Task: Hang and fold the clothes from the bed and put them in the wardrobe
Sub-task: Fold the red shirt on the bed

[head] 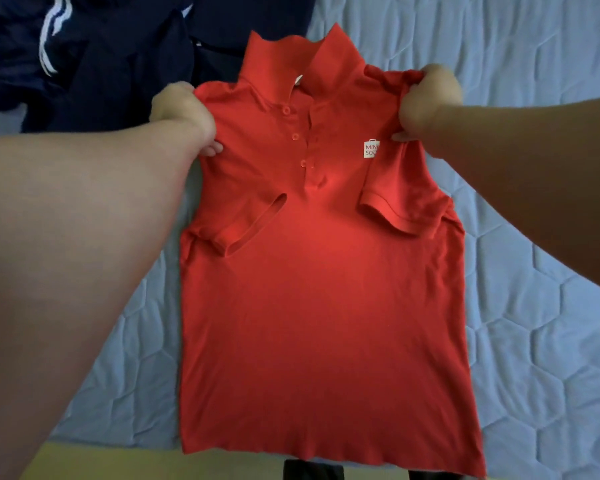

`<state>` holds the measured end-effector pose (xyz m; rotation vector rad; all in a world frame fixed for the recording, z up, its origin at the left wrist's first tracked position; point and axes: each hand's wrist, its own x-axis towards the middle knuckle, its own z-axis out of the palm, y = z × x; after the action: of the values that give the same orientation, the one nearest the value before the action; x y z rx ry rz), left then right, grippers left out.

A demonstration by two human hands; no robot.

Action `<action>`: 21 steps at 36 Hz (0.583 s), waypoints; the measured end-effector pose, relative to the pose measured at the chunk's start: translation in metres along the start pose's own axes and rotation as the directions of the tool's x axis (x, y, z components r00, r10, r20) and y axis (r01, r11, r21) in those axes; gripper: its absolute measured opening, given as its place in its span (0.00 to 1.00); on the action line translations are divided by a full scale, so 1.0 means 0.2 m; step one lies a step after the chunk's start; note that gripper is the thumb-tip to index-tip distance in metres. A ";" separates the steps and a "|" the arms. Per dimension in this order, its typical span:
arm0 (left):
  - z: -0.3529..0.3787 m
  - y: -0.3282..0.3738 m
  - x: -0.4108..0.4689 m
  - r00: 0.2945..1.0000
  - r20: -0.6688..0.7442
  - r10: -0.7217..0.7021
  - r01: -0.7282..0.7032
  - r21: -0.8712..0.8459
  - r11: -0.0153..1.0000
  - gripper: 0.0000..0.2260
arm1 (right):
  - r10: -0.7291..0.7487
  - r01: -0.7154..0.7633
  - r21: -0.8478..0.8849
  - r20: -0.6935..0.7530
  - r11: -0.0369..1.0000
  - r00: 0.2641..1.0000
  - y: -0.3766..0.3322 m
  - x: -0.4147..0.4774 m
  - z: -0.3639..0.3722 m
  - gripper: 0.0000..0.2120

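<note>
The left hand (182,110) and right hand (426,98) each pinch a shoulder of the red polo shirt (312,289), holding it spread at frame centre over the blue quilted bedcover (541,306), sleeves tucked inward, likely to square it for folding. Its white chest logo (371,148) is partly covered. Dark navy clothes (118,53) fill the upper left, cut off.

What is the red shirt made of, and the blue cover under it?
The red shirt looks like soft knit cotton, matte, with ribbed collar and cuffs; maybe a blend. The blue cover seems padded quilted fabric: stitched puffy shapes.
</note>
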<state>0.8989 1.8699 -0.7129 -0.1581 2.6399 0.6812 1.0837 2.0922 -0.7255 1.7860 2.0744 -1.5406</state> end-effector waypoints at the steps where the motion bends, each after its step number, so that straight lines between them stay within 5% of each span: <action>1: -0.01 0.01 -0.02 1.000 0.014 -0.021 0.022 -0.059 0.998 0.12 | -0.036 0.036 -0.027 -0.023 0.999 0.999 -0.01 -0.03 0.00 0.13; 6: -0.05 -0.05 -0.07 0.996 0.076 -0.043 0.060 -0.247 0.967 0.13 | -0.163 0.159 -0.116 -0.026 0.980 0.986 0.03 -0.11 0.01 0.23; 10: -0.08 -0.20 -0.19 0.992 0.049 0.116 -0.100 -0.244 0.965 0.17 | -0.341 0.325 -0.311 0.006 0.893 0.940 0.12 -0.21 -0.04 0.12; 16: -0.19 -0.51 -0.53 0.877 -0.008 0.480 -0.478 0.079 0.875 0.04 | -0.505 0.505 -0.340 0.095 0.793 0.858 0.32 -0.55 -0.15 0.15; 21: -0.23 -0.88 -0.82 0.739 0.074 0.670 -0.665 0.243 0.706 0.10 | -0.561 0.621 -0.383 0.268 0.684 0.783 0.63 -0.88 -0.23 0.12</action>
<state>1.0674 1.6950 -0.6858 0.9269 2.7456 0.5268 1.2666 1.9731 -0.6845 0.8563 2.8034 -1.0345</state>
